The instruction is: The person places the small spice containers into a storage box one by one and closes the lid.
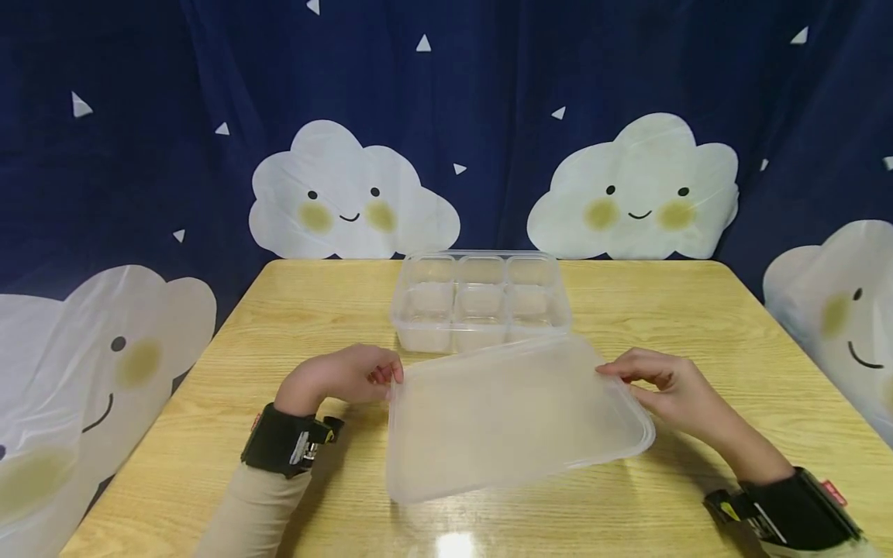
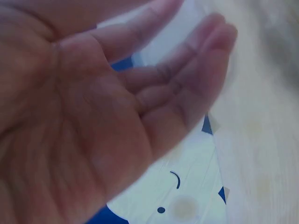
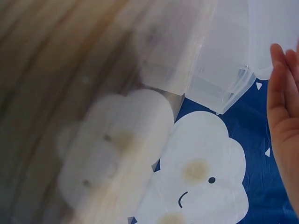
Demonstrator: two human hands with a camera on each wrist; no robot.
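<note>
A translucent rectangular plastic lid (image 1: 516, 418) is held tilted above the table, its right side higher than its left in the head view. My left hand (image 1: 359, 373) pinches its left edge near the far corner. At the opposite edge, my right hand (image 1: 659, 387) grips the lid between thumb and fingers. Behind it stands a clear plastic box (image 1: 481, 329) with several small compartments; the lid's far edge overlaps its front in view. The left wrist view shows the palm and curled fingers (image 2: 187, 79) close up. In the right wrist view, the box (image 3: 217, 79) appears beside the hand (image 3: 285, 102).
The light wood table (image 1: 321, 310) reaches back to a dark blue curtain (image 1: 488, 77) printed with white clouds and triangles. Each wrist wears a black strap (image 1: 279, 440) with a small camera.
</note>
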